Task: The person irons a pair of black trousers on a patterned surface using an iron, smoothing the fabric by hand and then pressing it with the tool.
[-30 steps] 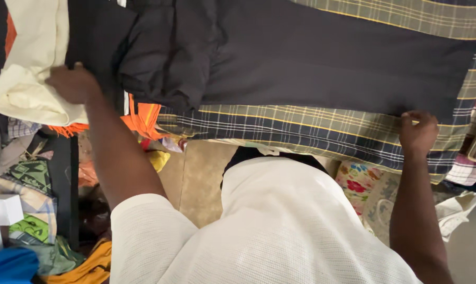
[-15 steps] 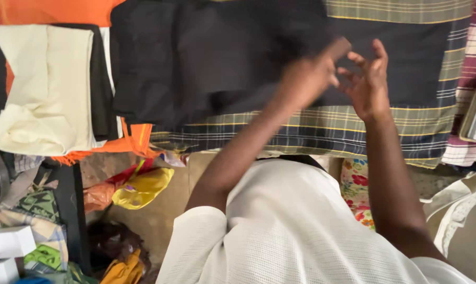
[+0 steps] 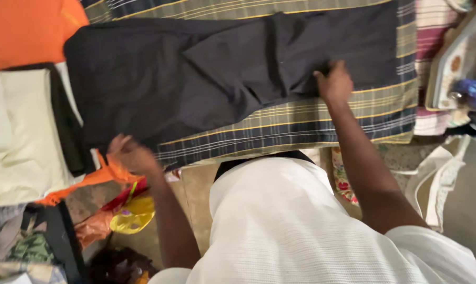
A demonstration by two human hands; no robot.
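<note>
The dark garment point(image 3: 196, 73) is spread on the plaid cloth point(image 3: 311, 113). Its near edge is pinched by the right hand point(image 3: 333, 84) and left hand point(image 3: 130, 153); an even, taut pull is best judged to flatten creases.

Soft, even indoor light falls from above, bright on the white shirt point(image 3: 301, 226) and the cream cloth point(image 3: 17, 137), with no hard shadows and no glare. The dark garment point(image 3: 196, 73) reads nearly flat black, its folds marked only by faint tonal steps. Motion blur smears the left hand point(image 3: 130, 155), while the right hand point(image 3: 335, 84) is sharper; the iron point(image 3: 458, 58) at the right edge and the clutter at lower left are soft.
</note>
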